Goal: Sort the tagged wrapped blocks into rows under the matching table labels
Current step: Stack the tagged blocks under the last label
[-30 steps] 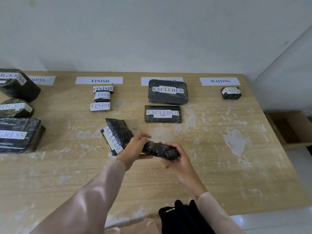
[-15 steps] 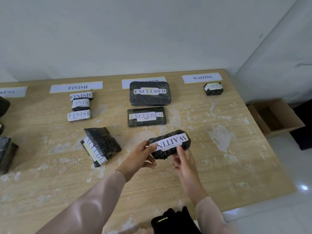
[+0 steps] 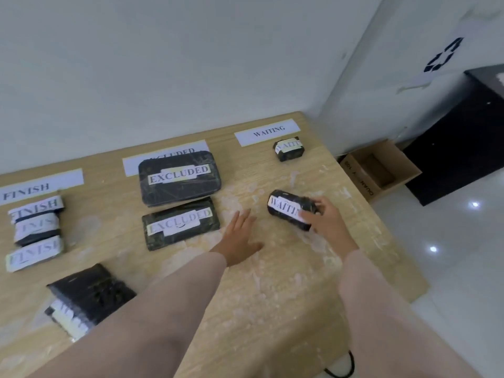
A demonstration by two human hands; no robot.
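Note:
My right hand (image 3: 324,218) grips a black wrapped block tagged WAITING (image 3: 286,207), low over the table below the WAITING table label (image 3: 268,131). A smaller WAITING block (image 3: 289,148) lies right under that label. My left hand (image 3: 240,236) hovers flat with fingers apart, holding nothing, just left of the held block. Two EXCLUDED blocks (image 3: 178,177) (image 3: 180,223) lie in a row under the partly hidden EXCLUDED label (image 3: 163,156). Three FINISH blocks (image 3: 35,230) are stacked close under the FINISH label (image 3: 41,184). One more black block (image 3: 87,298) lies askew near the front left.
The wooden table (image 3: 272,296) ends at the right, close to the WAITING column. Beyond that edge an open cardboard box (image 3: 379,170) sits on the white floor beside a black cabinet (image 3: 461,137). A white wall stands behind the table.
My left hand let go of the WAITING block. My right hand carried the block right and away from me, toward the WAITING column. The view swung right.

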